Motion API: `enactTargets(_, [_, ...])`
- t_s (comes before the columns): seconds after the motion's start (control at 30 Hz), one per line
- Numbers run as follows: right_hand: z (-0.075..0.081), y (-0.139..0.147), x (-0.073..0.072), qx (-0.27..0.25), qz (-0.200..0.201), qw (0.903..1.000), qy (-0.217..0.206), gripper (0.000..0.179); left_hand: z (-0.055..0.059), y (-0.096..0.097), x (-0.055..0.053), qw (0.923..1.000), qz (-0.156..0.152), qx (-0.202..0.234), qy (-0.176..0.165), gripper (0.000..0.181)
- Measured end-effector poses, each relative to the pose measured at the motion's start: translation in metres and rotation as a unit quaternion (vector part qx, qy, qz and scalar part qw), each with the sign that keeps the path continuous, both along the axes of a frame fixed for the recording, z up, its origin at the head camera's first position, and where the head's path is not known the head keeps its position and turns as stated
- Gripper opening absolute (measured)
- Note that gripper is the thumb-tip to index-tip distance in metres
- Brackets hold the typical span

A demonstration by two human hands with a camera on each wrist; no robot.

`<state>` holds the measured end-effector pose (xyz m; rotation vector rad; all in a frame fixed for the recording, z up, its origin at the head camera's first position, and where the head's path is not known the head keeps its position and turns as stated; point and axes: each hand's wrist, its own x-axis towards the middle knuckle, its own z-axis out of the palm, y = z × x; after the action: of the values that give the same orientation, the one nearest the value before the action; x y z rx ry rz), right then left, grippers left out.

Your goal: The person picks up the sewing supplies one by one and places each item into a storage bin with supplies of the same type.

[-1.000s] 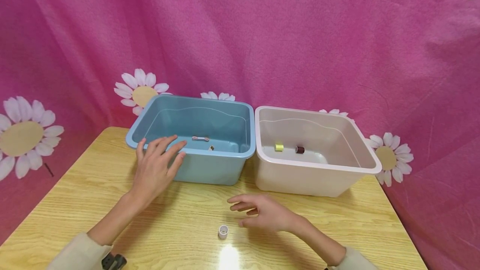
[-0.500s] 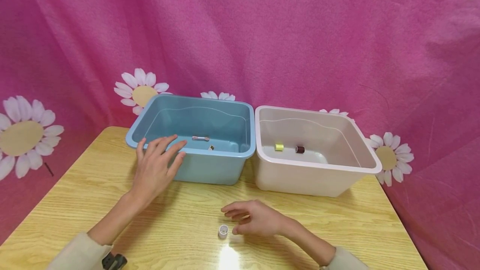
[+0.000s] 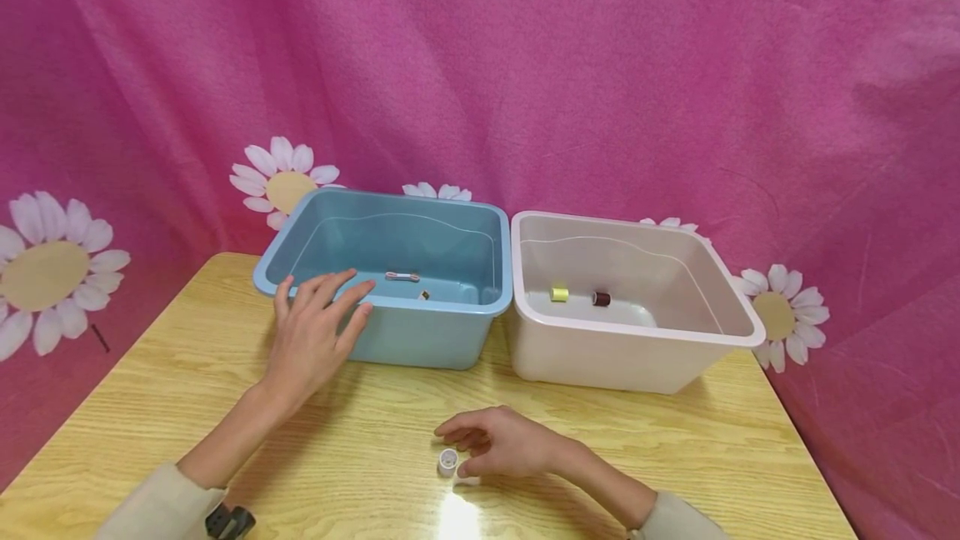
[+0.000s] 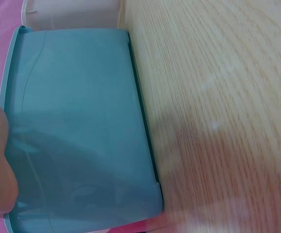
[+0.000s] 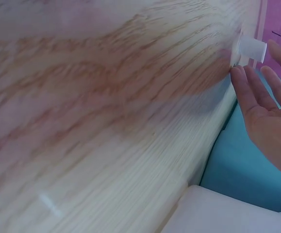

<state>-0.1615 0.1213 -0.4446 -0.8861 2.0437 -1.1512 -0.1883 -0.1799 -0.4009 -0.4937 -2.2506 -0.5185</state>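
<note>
A small white spool (image 3: 447, 462) stands upright on the wooden table. My right hand (image 3: 510, 442) is beside it, fingers gently bent, with the thumb tip close on its right. In the right wrist view, the white spool (image 5: 252, 49) lies between thumb and fingers (image 5: 244, 92), and no firm grip shows. My left hand (image 3: 311, 340) rests with spread fingers on the front rim of the blue bin (image 3: 427, 340). Inside that bin are a thin pinkish bundle (image 3: 402, 277) with looped ends and a tiny gold-and-dark piece (image 3: 423, 295), whose kind is unclear.
Right of the blue bin stands a pale pink bin (image 3: 607, 357), holding a yellow thread spool (image 3: 558, 295) and a dark brown one. A magenta cloth (image 3: 480, 90) with daisies hangs behind both. The wooden table (image 3: 360, 457) spreads in front.
My right hand has moved left and toward me, from above and right of the white spool to around it. My left hand stays on the blue bin's rim.
</note>
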Motion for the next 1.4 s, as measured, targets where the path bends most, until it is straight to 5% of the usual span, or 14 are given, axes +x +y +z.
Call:
enactTargets(0.7, [-0.003, -0.013, 0.000, -0.010, 0.041, 0.9987, 0.028, 0.022, 0.001, -0.001, 0.001, 0.9999, 0.005, -0.005, -0.009, 0.036])
enactTargets(1.4, [0.003, -0.008, 0.001, -0.006, 0.040, 0.9989, 0.025, 0.017, 0.001, 0.000, 0.001, 0.9999, 0.002, -0.002, -0.010, 0.037])
